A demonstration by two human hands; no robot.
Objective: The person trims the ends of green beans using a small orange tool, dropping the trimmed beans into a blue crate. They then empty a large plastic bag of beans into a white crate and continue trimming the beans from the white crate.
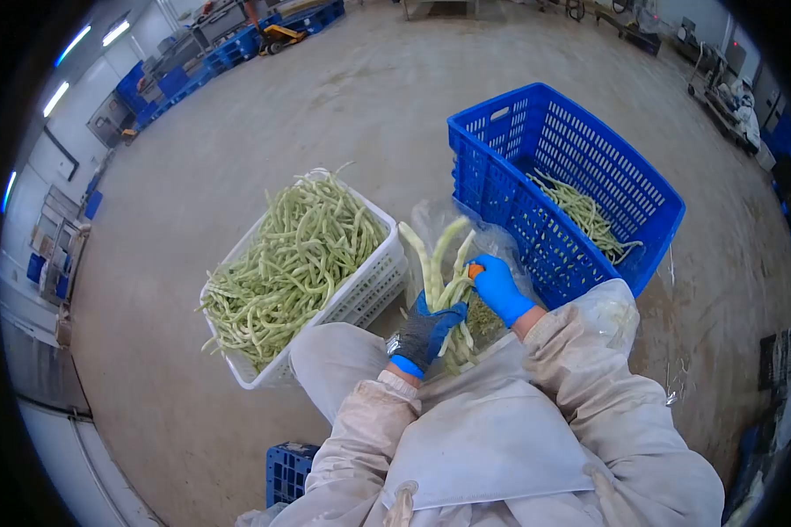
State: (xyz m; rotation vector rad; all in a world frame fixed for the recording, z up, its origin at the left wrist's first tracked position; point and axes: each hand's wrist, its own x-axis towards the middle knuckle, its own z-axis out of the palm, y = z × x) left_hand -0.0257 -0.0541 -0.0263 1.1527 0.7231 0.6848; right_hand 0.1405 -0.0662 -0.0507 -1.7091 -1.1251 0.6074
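Observation:
My left hand (429,332), in a dark glove with blue on it, is wrapped round a bunch of pale green beans (439,272) standing up between my knees. Right beside it, my blue-gloved right hand (498,288) is closed on a small orange-handled tool (475,270) at the bunch; its working end cannot be made out. Under both hands lies a clear plastic bag (501,250) with small green bits (483,321). On the left, a white crate (360,283) is heaped with long beans (294,255). A blue crate (536,220) on the right holds fewer beans (584,215).
A small blue crate (288,474) is on the floor beside my left leg. Blue pallets (228,57) and a yellow pallet jack (279,37) are at the far left. A cart with white material (740,114) is at the far right.

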